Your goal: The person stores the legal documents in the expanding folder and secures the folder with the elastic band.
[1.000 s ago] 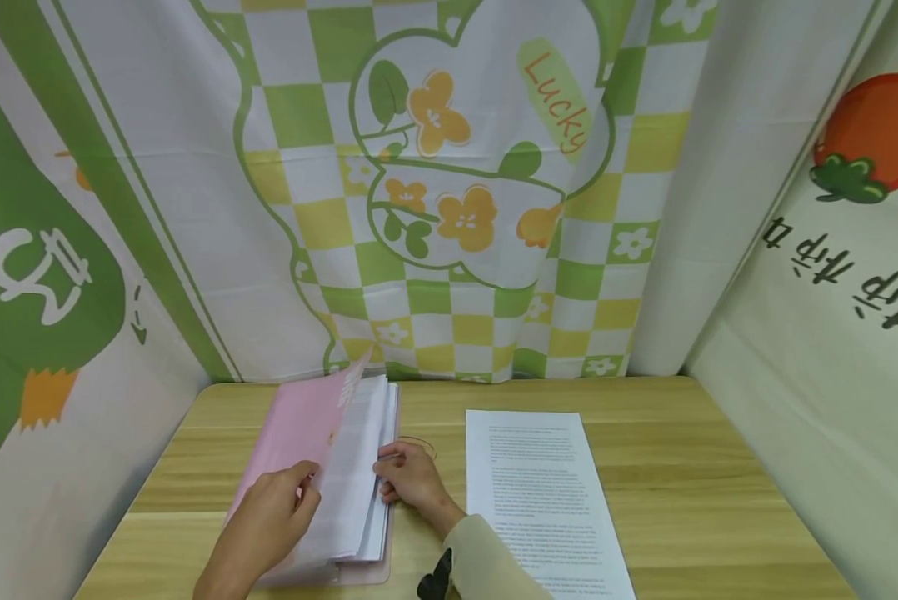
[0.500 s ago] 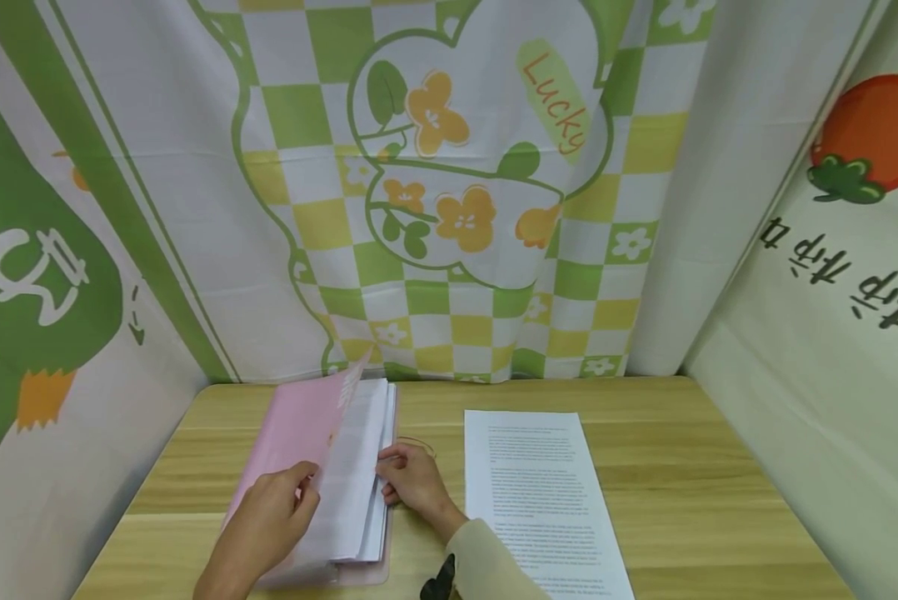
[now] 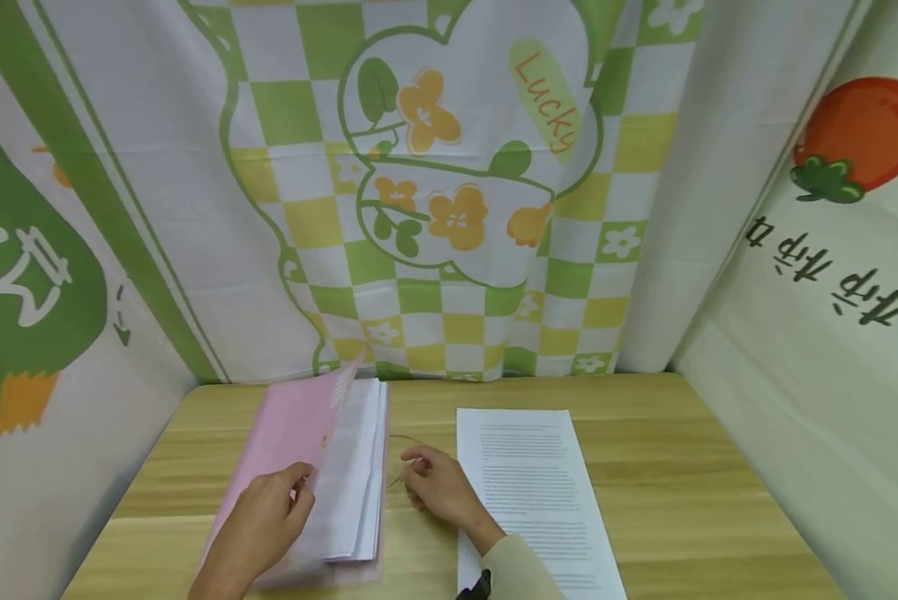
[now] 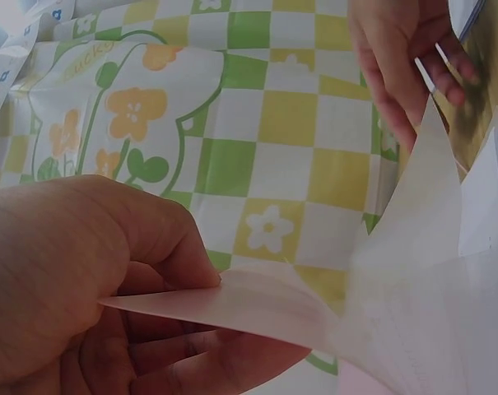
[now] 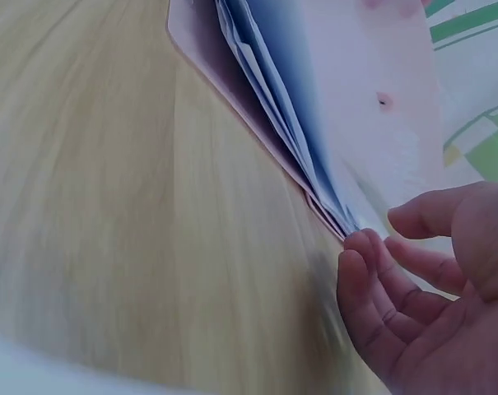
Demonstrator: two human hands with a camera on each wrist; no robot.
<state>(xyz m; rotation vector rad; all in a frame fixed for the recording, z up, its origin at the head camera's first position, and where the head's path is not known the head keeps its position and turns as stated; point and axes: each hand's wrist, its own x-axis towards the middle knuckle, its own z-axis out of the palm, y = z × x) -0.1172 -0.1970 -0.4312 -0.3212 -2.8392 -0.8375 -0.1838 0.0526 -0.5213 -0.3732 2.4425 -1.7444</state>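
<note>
A pink folder (image 3: pixel 291 421) stands partly open on the table, with a stack of white papers (image 3: pixel 344 500) inside. My left hand (image 3: pixel 272 508) pinches the edge of its cover; in the left wrist view the thumb lies over the thin cover (image 4: pixel 232 309) and the fingers are beneath. Just right of the folder is my right hand (image 3: pixel 443 487), fingers loosely bent and nothing seen between them. In the right wrist view its fingertips come near the edges of the papers (image 5: pixel 269 90). A thin brown cord (image 3: pixel 406 437) loops from the folder's right edge, partly hidden by the right hand.
A printed sheet (image 3: pixel 531 492) lies on the wooden table (image 3: pixel 659 492) to the right, partly under the right forearm. A checkered curtain (image 3: pixel 449 325) hangs along the table's back edge, and printed cloth panels (image 3: pixel 831 350) stand at both sides.
My right hand has moved right, off the edges of the papers, to beside the folder. The left hand keeps its grip on the cover. The head view has shifted slightly.
</note>
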